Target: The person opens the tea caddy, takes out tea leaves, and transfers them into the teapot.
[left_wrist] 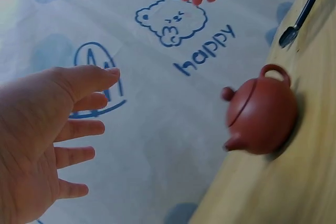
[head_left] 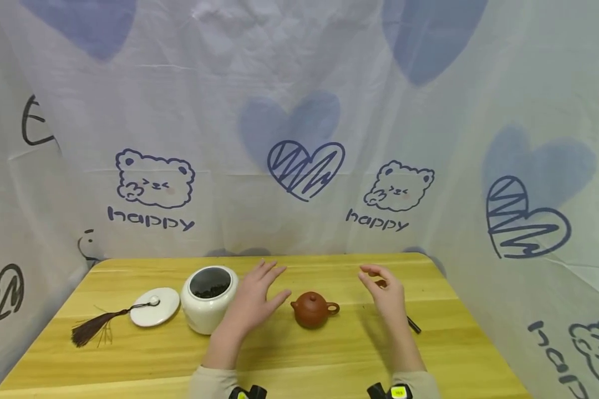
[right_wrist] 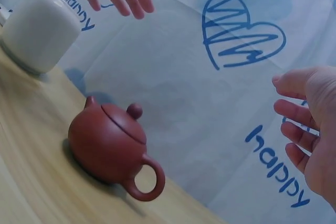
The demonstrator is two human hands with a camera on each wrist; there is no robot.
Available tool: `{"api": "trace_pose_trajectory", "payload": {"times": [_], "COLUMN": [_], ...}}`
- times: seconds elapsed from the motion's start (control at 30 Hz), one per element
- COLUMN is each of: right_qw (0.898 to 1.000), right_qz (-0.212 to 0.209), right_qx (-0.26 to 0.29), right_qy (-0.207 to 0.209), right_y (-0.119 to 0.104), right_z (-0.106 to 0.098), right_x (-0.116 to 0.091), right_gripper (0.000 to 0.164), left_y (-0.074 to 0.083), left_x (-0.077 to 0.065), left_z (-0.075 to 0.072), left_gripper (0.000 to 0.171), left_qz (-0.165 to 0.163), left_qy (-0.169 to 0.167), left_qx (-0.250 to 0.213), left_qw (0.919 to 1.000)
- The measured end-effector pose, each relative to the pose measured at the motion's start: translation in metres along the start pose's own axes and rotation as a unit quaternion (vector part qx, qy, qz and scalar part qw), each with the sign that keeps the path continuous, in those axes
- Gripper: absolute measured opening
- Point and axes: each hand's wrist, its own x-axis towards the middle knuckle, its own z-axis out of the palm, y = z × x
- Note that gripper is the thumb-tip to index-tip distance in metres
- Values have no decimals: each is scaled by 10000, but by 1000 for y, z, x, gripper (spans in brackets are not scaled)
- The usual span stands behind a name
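Note:
A reddish-brown teapot [head_left: 311,311] with its lid on stands on the wooden table between the two hands, spout to the left and handle to the right. My left hand [head_left: 254,296] is raised with fingers spread, nearest the white jar [head_left: 204,316] and holding nothing. Dark loose leaves [head_left: 212,290] show inside that lidless jar. To the right of the teapot, my right hand [head_left: 386,293] hovers with loosely bent fingers and nothing in its grasp, as the right wrist view shows. Beneath it on the table lies a small dark scoop [left_wrist: 299,22], partly hidden by this hand in the head view.
Left of the jar, a white round lid [head_left: 156,307] lies flat, with a dark brown tassel [head_left: 97,328] tied to its knob. A white cloth [head_left: 219,111] printed with blue hearts and bears hangs behind and beside the table [head_left: 299,366].

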Motion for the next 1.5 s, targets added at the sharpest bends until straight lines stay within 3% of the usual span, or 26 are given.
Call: {"api": "trace_pose_trajectory", "payload": {"times": [0.2, 0.47, 0.6, 0.83, 1.03, 1.17, 1.33, 1.5], "right_qw": [9992, 9944, 9921, 9879, 9780, 9725, 9568, 9495], "right_qz": [-370, -1042, -1232, -1410, -1759, -1666, -1553, -1380], "right_qx": [-92, -148, -148, 6, -114, -183, -351, -456], "right_qy": [109, 8, -162, -640, -1113, -1615, -2432, -2780], "right_y": [-5, -12, -18, -27, -25, -26, -28, -31], "right_z": [6, 35, 52, 81, 100, 107, 120, 141], "right_x": [-3, -12, -20, -41, -53, -61, -67, -66], "right_gripper": [24, 19, 20, 25, 35, 48, 65, 73], "left_y": [-10, -31, -45, -66, -89, -107, -131, -151], "left_x": [-3, -14, -22, -37, -48, -57, -70, -80], "left_z": [-23, -54, -69, -95, -98, -97, -93, -88], "left_gripper": [52, 52, 53, 57, 62, 63, 68, 70], "left_qz": [88, -84, -381, -1166, -1438, -1611, -2075, -2343], "left_qy": [274, 538, 627, 449, 975, 1288, 1241, 1205], "left_qx": [371, 575, 530, 145, 53, 33, 52, 76], "left_qw": [9989, 9969, 9959, 9921, 9848, 9785, 9703, 9646]}}
